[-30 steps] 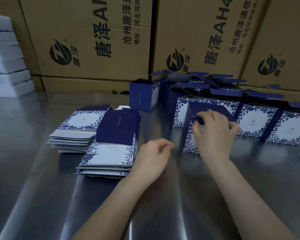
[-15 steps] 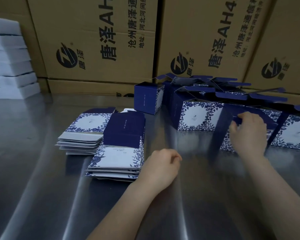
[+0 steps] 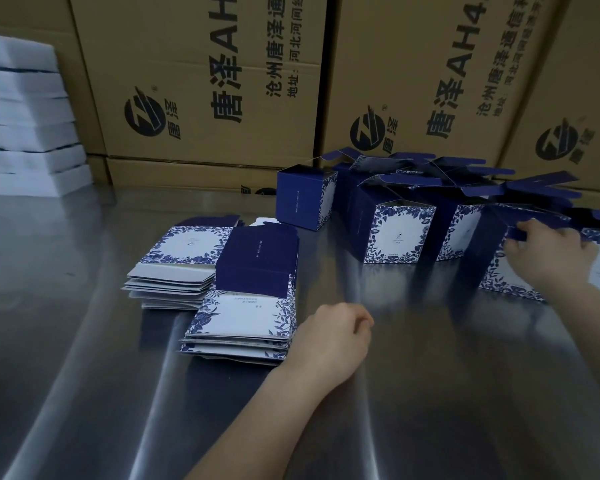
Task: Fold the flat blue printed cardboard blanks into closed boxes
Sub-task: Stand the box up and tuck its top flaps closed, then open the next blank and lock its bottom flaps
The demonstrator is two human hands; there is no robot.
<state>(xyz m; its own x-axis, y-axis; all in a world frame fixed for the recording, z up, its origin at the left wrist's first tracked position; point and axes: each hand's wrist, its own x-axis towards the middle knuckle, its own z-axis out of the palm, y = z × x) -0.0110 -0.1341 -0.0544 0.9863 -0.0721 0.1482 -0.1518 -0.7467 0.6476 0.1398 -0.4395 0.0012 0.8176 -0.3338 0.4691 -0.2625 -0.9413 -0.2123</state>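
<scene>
**Left hand parked beside the next blank, right hand busy on a lid flap**

From my seat, the move ahead turns on the near stack of blanks (image 3: 239, 320). It lies just to the left of the left hand (image 3: 333, 337), almost touching the wrist side. Its long axis runs away from me toward the cartons, dark blue panel at the far end and floral panel at the near end. The left hand rests on the steel tabletop (image 3: 84, 341), fingers loosely curled and holding nothing, so it is clearly the nearer hand for the next pick.

The right hand (image 3: 548, 258) is well apart, across at the right edge of the view. It reaches onto a half-built box (image 3: 503, 282) and, as far as the blur lets me judge, pinches its dark lid flap (image 3: 537, 218) between thumb and fingers. I judge that box to be the one in work, its top not yet tucked.

Between the two hands the tabletop is open, and nothing blocks a short sideways reach to the near stack. A far stack of blanks (image 3: 181, 261) lies beyond and left of it, touching it. The row of standing boxes (image 3: 397, 233) has its flaps up, with a lone box (image 3: 303, 199) standing at its left end. Brown shipping cartons (image 3: 205, 81) wall off the back, and white foam slabs (image 3: 21, 116) are piled far left.
</scene>
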